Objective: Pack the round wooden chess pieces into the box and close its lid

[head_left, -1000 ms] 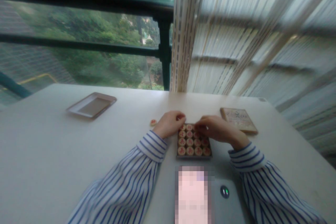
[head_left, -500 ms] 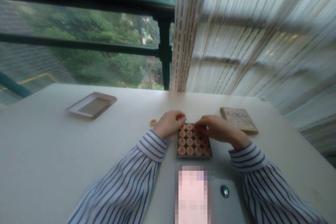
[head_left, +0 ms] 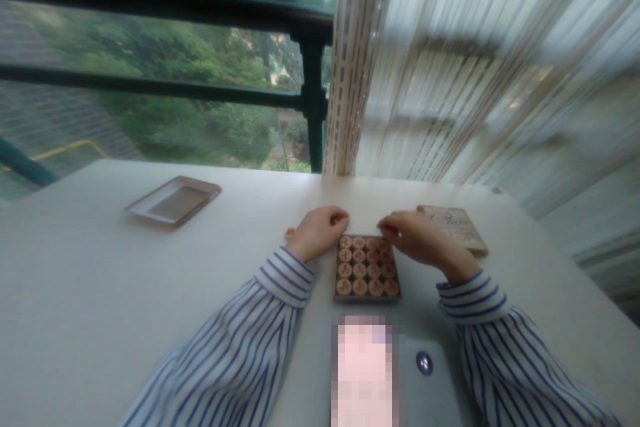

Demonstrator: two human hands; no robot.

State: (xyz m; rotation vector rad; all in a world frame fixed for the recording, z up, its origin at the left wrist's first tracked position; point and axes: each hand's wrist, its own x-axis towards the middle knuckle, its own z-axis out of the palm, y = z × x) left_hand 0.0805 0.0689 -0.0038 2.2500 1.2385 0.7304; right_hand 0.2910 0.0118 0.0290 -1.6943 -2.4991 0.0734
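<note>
A shallow square box (head_left: 367, 298) holds xiangqi pieces (head_left: 359, 270), round and pale with red characters, set in rows. At its far left corner, my left hand (head_left: 320, 230) is closed, its fingers curled in; whatever they hold, if anything, is hidden. My right hand (head_left: 417, 237) hovers by the far right corner with fingers pressed together, and I cannot see anything between them. One loose xiangqi piece (head_left: 289, 233) lies on the table left of my left hand, partly covered by it.
On the white table (head_left: 125, 293), a shallow clear lid or tray (head_left: 175, 201) lies at far left. A flat box with writing (head_left: 455, 227) lies behind my right hand. Nearest me are a pixelated rectangle (head_left: 365, 373) and a grey surface with a dark oval (head_left: 425, 363).
My right hand has drawn back from the pieces to the box's far right corner, uncovering the far rows. My left hand has shifted slightly left, covering more of the loose piece.
</note>
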